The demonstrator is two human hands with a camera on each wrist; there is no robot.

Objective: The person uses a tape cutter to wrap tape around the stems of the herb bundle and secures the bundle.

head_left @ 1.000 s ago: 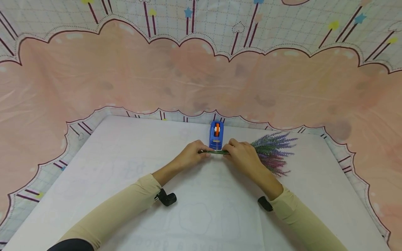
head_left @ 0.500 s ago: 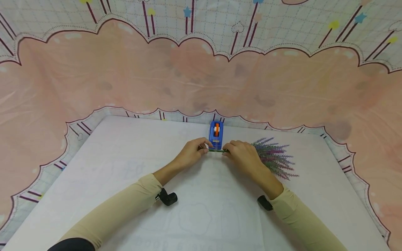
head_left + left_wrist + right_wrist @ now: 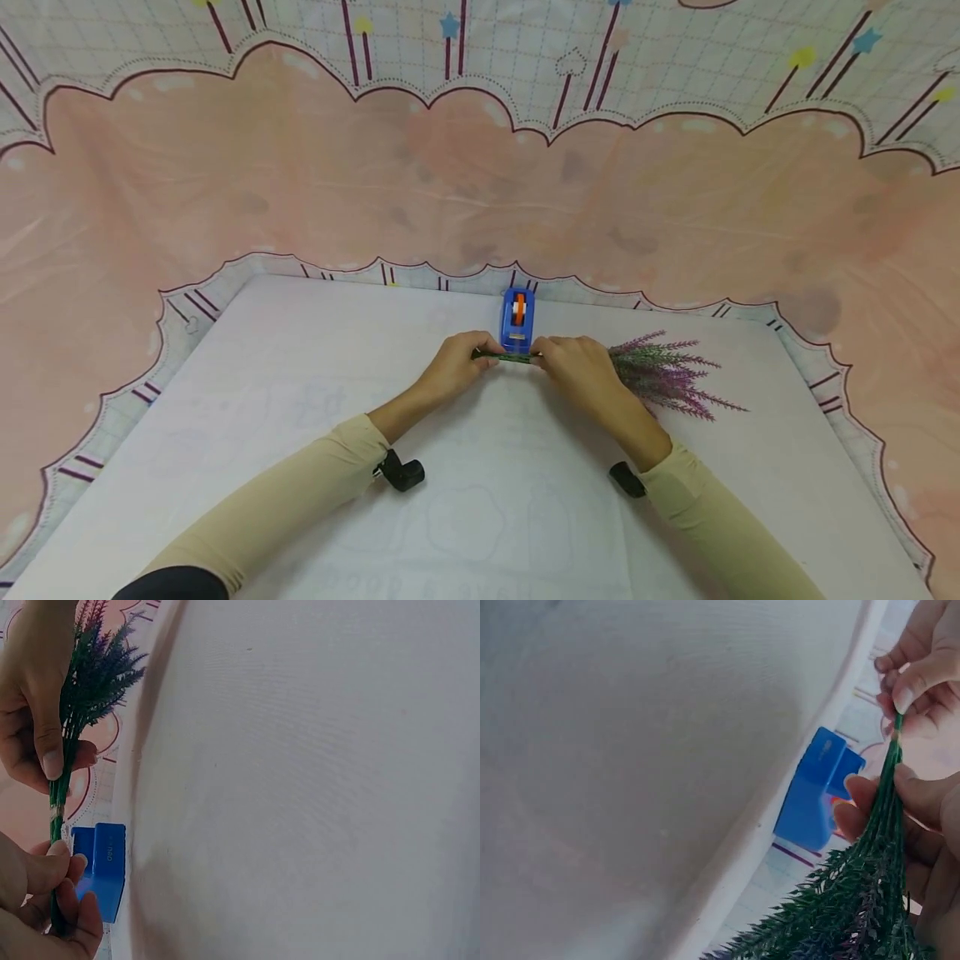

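Observation:
A bunch of lavender sprigs [image 3: 667, 375], purple with green stems, lies sideways between the two hands, flower heads to the right. My left hand [image 3: 461, 362] pinches the stem ends between thumb and fingers. Farther up, nearer the flowers, my right hand [image 3: 577, 367] grips the stems [image 3: 885, 787] with thumb and fingers. In the left wrist view a pale band [image 3: 56, 812] circles the stems between the hands. Just beyond the stems stands a blue tape dispenser [image 3: 517, 317] with an orange hub. Part of the bunch is hidden behind the right hand in the head view.
The white tabletop [image 3: 480, 467] spreads out around the hands. Its far edge runs close behind the tape dispenser. A pink and white patterned cloth [image 3: 337, 183] hangs beyond that edge. Dark camera mounts [image 3: 401, 472] sit at both wrists.
The bunch has turned about its stems, so mostly purple-pink flowers face up now instead of blue ones. The left fingers loosened, then closed on the stem ends again. Both hands stay near the dispenser.

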